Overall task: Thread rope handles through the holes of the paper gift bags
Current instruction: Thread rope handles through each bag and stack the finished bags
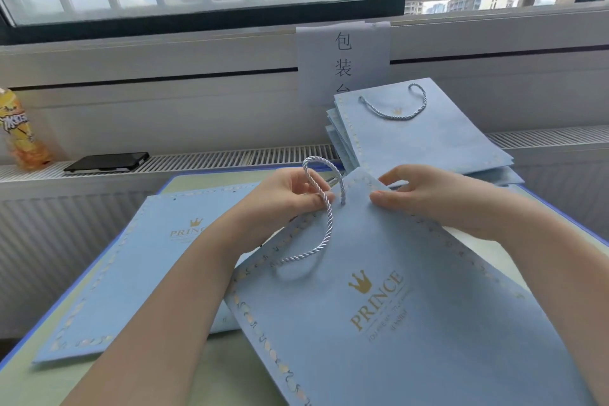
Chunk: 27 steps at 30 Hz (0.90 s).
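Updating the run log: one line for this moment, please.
left hand: pinches rope handle | right hand: holds gift bag top edge | rope: through one hole | finished stack: behind

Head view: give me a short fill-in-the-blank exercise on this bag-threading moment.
1. The left hand pinches the pale ____ handle.
2. The right hand holds the top edge of the blue gift bag printed ____.
3. On the sill, the black phone lies right of an orange ____.

Missing: rope; PRINCE; bottle

We note a pale green table (211, 369) with blue edging; flat blue gift bags (131, 277) lie on it, a stack (438, 142) at the far right.
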Each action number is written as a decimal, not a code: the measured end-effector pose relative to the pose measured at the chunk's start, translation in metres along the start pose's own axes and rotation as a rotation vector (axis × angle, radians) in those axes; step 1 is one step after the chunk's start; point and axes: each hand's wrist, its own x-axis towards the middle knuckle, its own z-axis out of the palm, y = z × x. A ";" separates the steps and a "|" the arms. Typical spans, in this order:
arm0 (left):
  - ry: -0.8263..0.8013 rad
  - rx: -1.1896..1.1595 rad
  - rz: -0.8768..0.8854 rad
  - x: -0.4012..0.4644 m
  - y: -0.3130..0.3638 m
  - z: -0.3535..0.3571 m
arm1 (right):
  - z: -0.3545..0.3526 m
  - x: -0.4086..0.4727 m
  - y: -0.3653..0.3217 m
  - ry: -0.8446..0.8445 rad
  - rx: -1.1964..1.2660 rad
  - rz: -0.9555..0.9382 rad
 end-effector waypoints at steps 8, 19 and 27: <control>0.394 0.963 0.667 0.001 0.001 -0.007 | -0.010 0.003 -0.002 0.355 0.204 -0.178; 0.376 0.997 0.801 0.001 -0.003 0.033 | -0.030 0.001 0.004 0.609 0.891 -0.197; 0.461 0.220 -0.207 0.011 -0.010 0.009 | -0.020 -0.014 -0.027 0.350 0.956 -0.272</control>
